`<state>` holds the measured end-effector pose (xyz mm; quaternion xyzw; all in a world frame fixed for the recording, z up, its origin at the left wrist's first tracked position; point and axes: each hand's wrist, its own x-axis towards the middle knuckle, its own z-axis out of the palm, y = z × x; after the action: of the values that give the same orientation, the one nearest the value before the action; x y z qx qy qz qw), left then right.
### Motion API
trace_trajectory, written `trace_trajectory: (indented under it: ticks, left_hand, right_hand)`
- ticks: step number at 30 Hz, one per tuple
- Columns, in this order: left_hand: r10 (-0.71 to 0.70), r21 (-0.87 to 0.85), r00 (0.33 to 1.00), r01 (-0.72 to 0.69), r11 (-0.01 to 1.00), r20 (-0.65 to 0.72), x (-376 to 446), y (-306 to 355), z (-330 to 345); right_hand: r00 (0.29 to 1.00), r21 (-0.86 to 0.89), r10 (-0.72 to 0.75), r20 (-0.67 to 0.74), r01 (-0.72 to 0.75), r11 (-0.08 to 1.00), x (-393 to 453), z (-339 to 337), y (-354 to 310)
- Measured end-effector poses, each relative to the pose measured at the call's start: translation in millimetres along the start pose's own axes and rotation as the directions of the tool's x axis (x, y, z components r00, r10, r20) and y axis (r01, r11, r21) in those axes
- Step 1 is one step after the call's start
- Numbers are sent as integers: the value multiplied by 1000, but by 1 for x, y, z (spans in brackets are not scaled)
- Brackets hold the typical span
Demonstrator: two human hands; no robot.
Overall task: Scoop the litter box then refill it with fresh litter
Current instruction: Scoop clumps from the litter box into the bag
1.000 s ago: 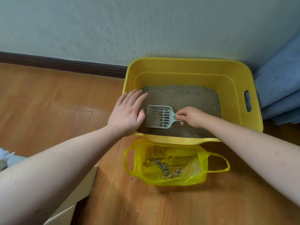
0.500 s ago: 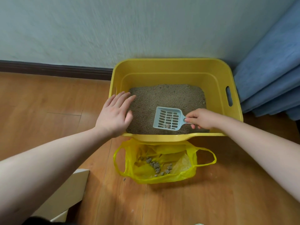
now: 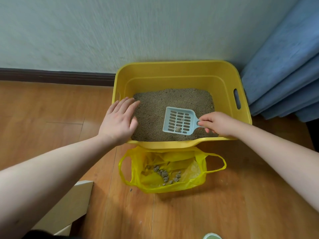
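Observation:
A yellow plastic litter box point(image 3: 174, 69) stands on the floor against the wall, holding a layer of grey-brown litter point(image 3: 165, 102). My right hand point(image 3: 218, 124) is shut on the handle of a pale blue slotted scoop point(image 3: 178, 120), held just above the litter with a small clump or two in it. My left hand point(image 3: 119, 120) rests flat on the box's near left rim, fingers apart over the litter. A yellow plastic bag point(image 3: 198, 180) lies open on the floor right in front of the box, with several grey clumps point(image 3: 165, 174) inside.
Blue curtain point(image 3: 283, 69) hangs at the right, close to the box. A white board or box corner point(image 3: 69, 206) sits at the lower left. A dark baseboard point(image 3: 57, 75) runs along the wall. A pale green round rim point(image 3: 212, 236) shows at the bottom edge.
My right hand has lifted the scoop out of the litter and drawn it rightwards; most litter has sifted through. My left hand stays on the rim. The view shifted left.

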<state>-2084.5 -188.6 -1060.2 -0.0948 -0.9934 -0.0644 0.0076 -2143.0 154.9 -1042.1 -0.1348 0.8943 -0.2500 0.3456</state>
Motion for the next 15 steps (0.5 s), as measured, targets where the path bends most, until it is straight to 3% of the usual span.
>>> trace_trajectory:
  ticks: [7,13,15]
  left_hand:
    - [15,2,1000,-15,1000,18,1,-1,1]
    - [12,-4,1000,-12,1000,20,0,-1,1]
    - [12,-7,1000,-12,1000,18,0,-2,1]
  right_hand:
    - [982,-25,-126,-140,124,992,-39,-8,-29]
    - [954,-327,-222,-204,147,934,-67,25,-40]
    - [861,-504,-400,-315,205,839,-70,43,-33]
